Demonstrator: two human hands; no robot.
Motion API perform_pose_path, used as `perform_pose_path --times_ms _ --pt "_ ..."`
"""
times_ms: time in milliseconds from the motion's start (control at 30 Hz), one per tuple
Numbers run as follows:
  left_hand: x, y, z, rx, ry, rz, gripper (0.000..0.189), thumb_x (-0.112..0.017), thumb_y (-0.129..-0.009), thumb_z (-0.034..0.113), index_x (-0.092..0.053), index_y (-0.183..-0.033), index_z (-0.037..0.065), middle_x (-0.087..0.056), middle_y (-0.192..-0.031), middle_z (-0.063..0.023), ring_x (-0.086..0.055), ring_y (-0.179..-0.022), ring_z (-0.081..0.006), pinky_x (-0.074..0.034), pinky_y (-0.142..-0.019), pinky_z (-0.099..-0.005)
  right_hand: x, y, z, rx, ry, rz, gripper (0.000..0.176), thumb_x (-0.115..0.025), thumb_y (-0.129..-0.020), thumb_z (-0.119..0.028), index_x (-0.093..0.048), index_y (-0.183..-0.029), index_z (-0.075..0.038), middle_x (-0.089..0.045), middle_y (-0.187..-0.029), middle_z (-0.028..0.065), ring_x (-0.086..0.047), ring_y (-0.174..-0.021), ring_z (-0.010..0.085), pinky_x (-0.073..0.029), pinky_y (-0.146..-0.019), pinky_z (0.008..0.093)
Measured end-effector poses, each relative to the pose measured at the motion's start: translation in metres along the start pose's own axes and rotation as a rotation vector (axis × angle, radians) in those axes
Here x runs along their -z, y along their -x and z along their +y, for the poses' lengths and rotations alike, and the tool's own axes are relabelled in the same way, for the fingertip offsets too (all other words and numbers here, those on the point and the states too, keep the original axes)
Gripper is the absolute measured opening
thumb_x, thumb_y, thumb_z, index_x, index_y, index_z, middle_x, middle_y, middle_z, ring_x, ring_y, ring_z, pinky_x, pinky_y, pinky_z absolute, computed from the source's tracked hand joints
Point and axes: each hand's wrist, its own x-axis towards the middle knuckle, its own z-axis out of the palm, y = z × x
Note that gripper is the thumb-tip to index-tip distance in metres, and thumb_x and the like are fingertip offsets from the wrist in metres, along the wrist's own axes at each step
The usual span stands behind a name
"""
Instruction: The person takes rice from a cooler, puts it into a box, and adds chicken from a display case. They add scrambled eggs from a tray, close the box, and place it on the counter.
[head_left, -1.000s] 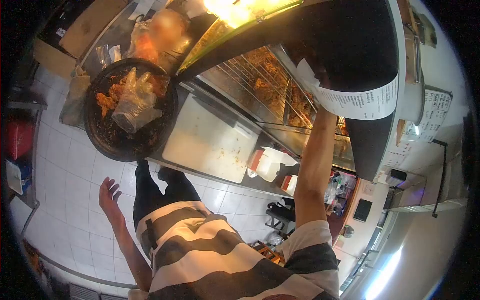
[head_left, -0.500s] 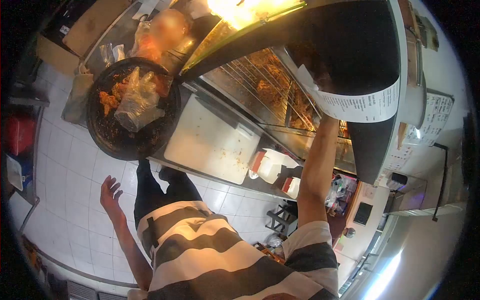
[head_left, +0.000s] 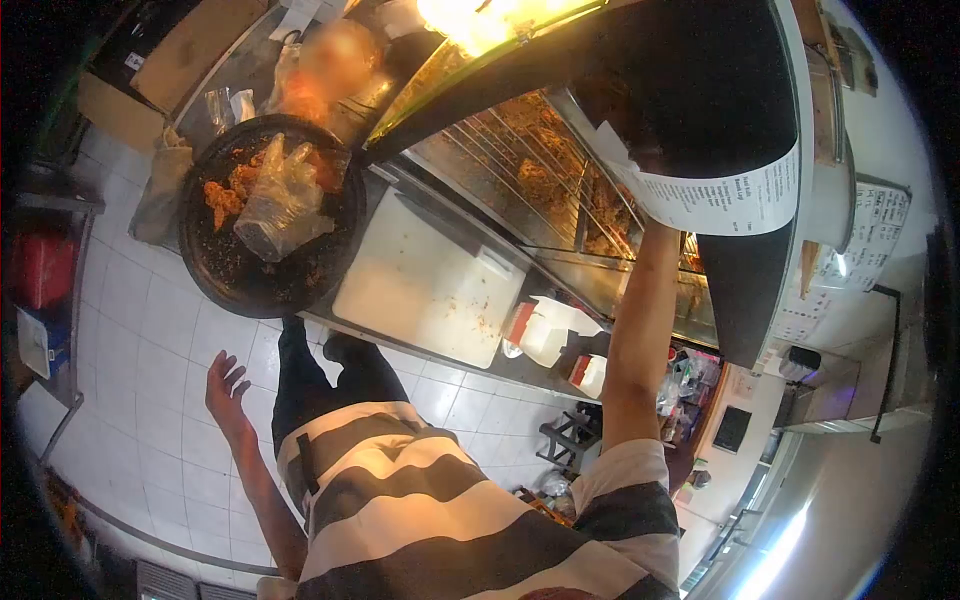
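Note:
My left hand [head_left: 227, 385] hangs low over the tiled floor, fingers apart and holding nothing. My right forearm [head_left: 645, 310] stretches up to the glass-fronted food cabinet [head_left: 545, 170]. The hand at its end is lost behind a curled printed receipt [head_left: 735, 205] and in deep shadow, so I cannot tell what it grips. Browned food pieces [head_left: 535, 180] lie behind wire bars in the lit cabinet. A round black tray [head_left: 215, 280] to the left carries crumbly orange-brown food [head_left: 222, 203] and a crumpled clear plastic glove [head_left: 275, 220].
A white cutting board [head_left: 415, 280] with crumbs lies in front of the cabinet. Red-and-white cartons [head_left: 540, 332] stand beside it. At the far left are cardboard [head_left: 195, 55] and a red container [head_left: 45, 270]. A black stool [head_left: 568, 440] stands on the floor.
The view has shifted slightly. Both arms keep nearly the same pose, the right still reaching up behind the receipt, which has moved a little.

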Motion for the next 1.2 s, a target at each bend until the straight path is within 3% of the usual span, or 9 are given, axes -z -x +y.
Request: perform_pose_path --times_ms 467,900,967,1000,1100,1133,1167,1200 --pt "0.004 -0.001 -0.001 0.019 0.045 0.024 0.044 -0.043 -0.096 0.039 -0.058 -0.123 0.007 -0.060 -0.113 -0.0100 -0.058 -0.098 -0.0192 -0.046 -0.081 -0.0329 0.000 -0.001 -0.004 -0.002 -0.019 0.016 0.028 -0.055 -0.087 -0.029 -0.061 -0.107 -0.010 -0.065 -0.095 0.0132 -0.063 -0.082 0.0281 -0.051 -0.077 0.0407" --pt "-0.008 -0.014 0.038 -0.134 0.060 -0.008 0.043 -0.046 -0.096 0.037 -0.058 -0.121 0.005 -0.061 -0.108 -0.0079 -0.058 -0.092 -0.0179 -0.047 -0.075 -0.0304 0.006 0.006 -0.026 -0.105 -0.118 0.045 0.028 -0.055 -0.087 -0.029 -0.061 -0.107 -0.010 -0.065 -0.094 0.0133 -0.063 -0.080 0.0282 -0.051 -0.077 0.0411" --pt "-0.022 -0.013 0.044 -0.247 -0.008 -0.132 0.042 -0.046 -0.096 0.036 -0.058 -0.121 0.005 -0.061 -0.108 -0.0076 -0.059 -0.092 -0.0174 -0.047 -0.074 -0.0301 0.006 0.010 -0.033 -0.126 -0.150 0.051 0.028 -0.055 -0.087 -0.029 -0.061 -0.107 -0.010 -0.065 -0.094 0.0133 -0.063 -0.080 0.0282 -0.051 -0.077 0.0411" --pt "-0.038 -0.010 0.054 -0.188 -0.024 -0.144 0.041 -0.047 -0.096 0.036 -0.059 -0.120 0.005 -0.062 -0.107 -0.0078 -0.060 -0.091 -0.0172 -0.047 -0.073 -0.0301 0.007 0.010 -0.037 -0.140 -0.165 0.059 0.028 -0.055 -0.087 -0.029 -0.061 -0.107 -0.010 -0.065 -0.094 0.0133 -0.063 -0.080 0.0282 -0.051 -0.077 0.0412" --pt "-0.092 0.010 0.082 -0.249 -0.081 -0.458 0.039 -0.048 -0.096 0.035 -0.060 -0.118 0.005 -0.065 -0.106 -0.0077 -0.062 -0.091 -0.0161 -0.048 -0.074 -0.0297 0.012 0.012 -0.047 -0.193 -0.225 0.087 0.028 -0.055 -0.087 -0.029 -0.061 -0.107 -0.010 -0.065 -0.093 0.0134 -0.063 -0.080 0.0282 -0.051 -0.077 0.0412" --pt "-0.113 0.019 0.087 -0.359 -0.107 -0.584 0.040 -0.047 -0.097 0.035 -0.060 -0.117 0.004 -0.065 -0.109 -0.0079 -0.062 -0.093 -0.0158 -0.048 -0.077 -0.0302 0.016 0.014 -0.047 -0.216 -0.245 0.102 0.028 -0.055 -0.087 -0.029 -0.061 -0.107 -0.010 -0.065 -0.093 0.0134 -0.063 -0.080 0.0282 -0.051 -0.077 0.0413" --pt "-0.136 0.031 0.097 -0.199 -0.100 -0.621 0.042 -0.046 -0.097 0.037 -0.060 -0.118 0.003 -0.065 -0.110 -0.0079 -0.062 -0.094 -0.0155 -0.047 -0.079 -0.0307 0.017 0.015 -0.050 -0.232 -0.266 0.111 0.028 -0.055 -0.087 -0.029 -0.061 -0.107 -0.010 -0.065 -0.093 0.0134 -0.063 -0.080 0.0282 -0.051 -0.077 0.0413" --pt "-0.154 0.034 0.092 -0.284 0.008 -0.787 0.045 -0.049 -0.096 0.040 -0.061 -0.119 0.004 -0.066 -0.107 -0.0091 -0.063 -0.092 -0.0176 -0.052 -0.076 -0.0323 0.020 0.017 -0.049 -0.254 -0.288 0.126 0.028 -0.055 -0.087 -0.029 -0.061 -0.107 -0.010 -0.065 -0.093 0.0134 -0.063 -0.080 0.0282 -0.051 -0.077 0.0413"
